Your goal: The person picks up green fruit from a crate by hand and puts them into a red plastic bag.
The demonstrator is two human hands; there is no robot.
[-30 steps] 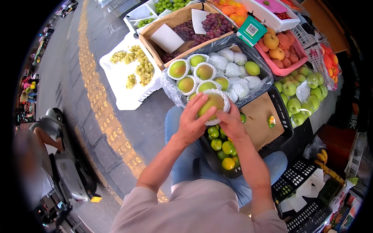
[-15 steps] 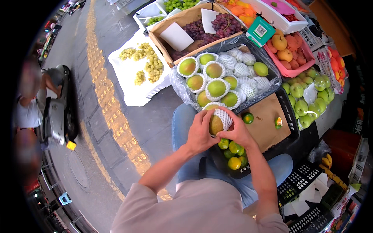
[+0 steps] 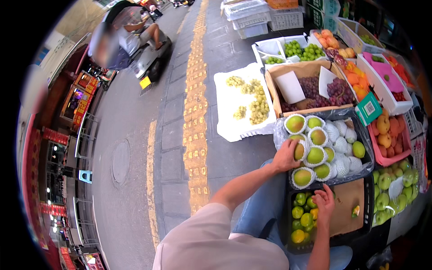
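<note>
My left hand point(image 3: 284, 157) curls its fingers around a red-blushed green fruit point(image 3: 298, 151) in a white foam net; whether it is a mango or a pear I cannot tell. That fruit sits among several similar ones in a plastic-lined box point(image 3: 370, 157). Over the black tray point(image 3: 368, 211) just nearer to me is my right hand point(image 3: 324, 202), its fingers loosely bent and apart, with nothing seen in them. Green and yellow citrus fruits point(image 3: 307, 219) lie beside it at the tray's left. A cut citrus piece point(image 3: 355, 211) rests on the tray's brown cardboard point(image 3: 344, 225).
Behind the box stand a carton point(image 3: 270, 85) of dark grapes and a white foam tray point(image 3: 222, 108) of pale grapes. A pink basket point(image 3: 396, 158) of orange fruit and bagged green apples point(image 3: 384, 198) are at the right. A person rides a scooter point(image 3: 150, 63) on the road at the left.
My hands have parted: the netted fruit they held together is now in the box under my left hand. My right hand has dropped over the citrus tray. The view has swung left.
</note>
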